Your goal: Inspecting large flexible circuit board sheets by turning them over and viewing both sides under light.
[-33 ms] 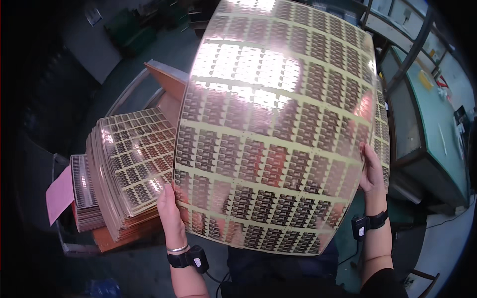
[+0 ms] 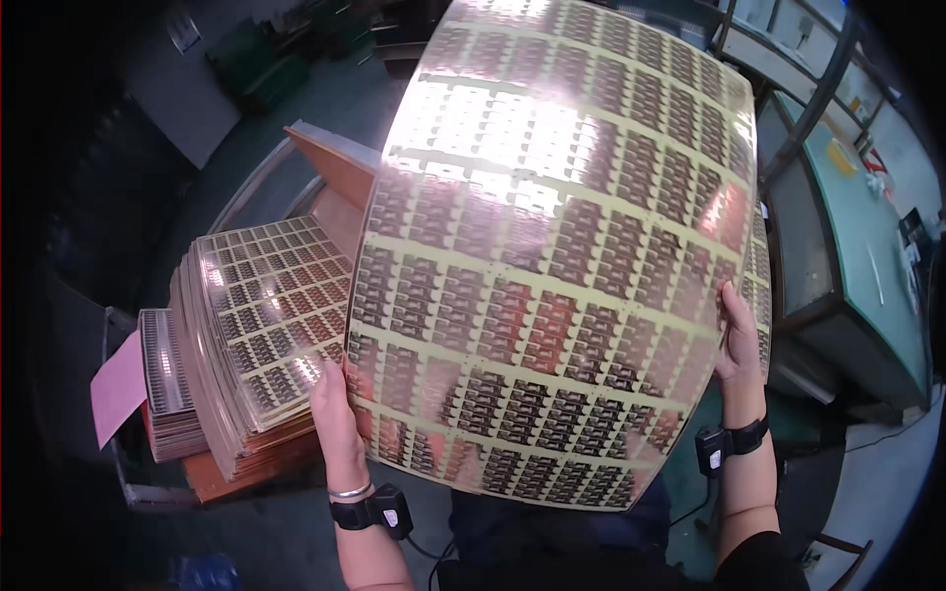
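Note:
A large, shiny circuit board panel [image 2: 503,394] with rows of dark metallic patterns and pale green strips fills the middle of the view. It is held up and tilted, and it looks slightly bowed. My left hand [image 2: 338,424] grips its lower left edge, the thumb at the edge and the other fingers hidden. At the right edge my right hand [image 2: 741,340] closes on the panel, with most fingers out of sight. To the left stands a thick stack of similar panels [image 2: 281,315], leaning back. Part of another patterned sheet [image 2: 763,286] shows behind the right edge.
Beside the stack are a smaller pile of panels [image 2: 169,360] and a pink paper [image 2: 116,390]. Brown boards [image 2: 330,163] back the stack within a metal frame. A green-topped bench [image 2: 852,217] stands at the right. Black devices with cables circle both wrists.
The panel has shifted slightly to the right and down. Both hands keep their grip on its edges and have hardly moved.

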{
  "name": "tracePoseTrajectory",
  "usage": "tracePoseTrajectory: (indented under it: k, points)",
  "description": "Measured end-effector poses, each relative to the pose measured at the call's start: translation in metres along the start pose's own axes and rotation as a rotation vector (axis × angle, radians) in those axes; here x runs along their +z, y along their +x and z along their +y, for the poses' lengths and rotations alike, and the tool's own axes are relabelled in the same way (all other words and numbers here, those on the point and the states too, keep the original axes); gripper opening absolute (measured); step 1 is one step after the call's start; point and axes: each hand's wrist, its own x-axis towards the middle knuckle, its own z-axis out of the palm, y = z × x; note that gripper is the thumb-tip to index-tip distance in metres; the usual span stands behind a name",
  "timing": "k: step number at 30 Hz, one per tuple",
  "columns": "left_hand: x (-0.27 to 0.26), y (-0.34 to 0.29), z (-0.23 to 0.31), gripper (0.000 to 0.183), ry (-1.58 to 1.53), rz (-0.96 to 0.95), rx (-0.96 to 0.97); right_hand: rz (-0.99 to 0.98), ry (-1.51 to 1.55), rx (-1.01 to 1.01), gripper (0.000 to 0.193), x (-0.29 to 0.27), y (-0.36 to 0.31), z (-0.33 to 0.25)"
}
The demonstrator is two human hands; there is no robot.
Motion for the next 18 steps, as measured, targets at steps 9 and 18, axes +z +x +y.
tracePoseTrajectory:
  k: [9, 18]
  points:
    - [0.043, 0.003, 0.006, 0.032, 0.16, 0.076, 0.311, 0.081, 0.105, -0.216, 0.036, -0.007, -0.012, 0.001]
    - [0.078, -0.023, -0.036, 0.02, -0.653, 0.017, -0.288, 0.047, 0.042, -0.307, 0.036, 0.014, -0.045, 0.041]
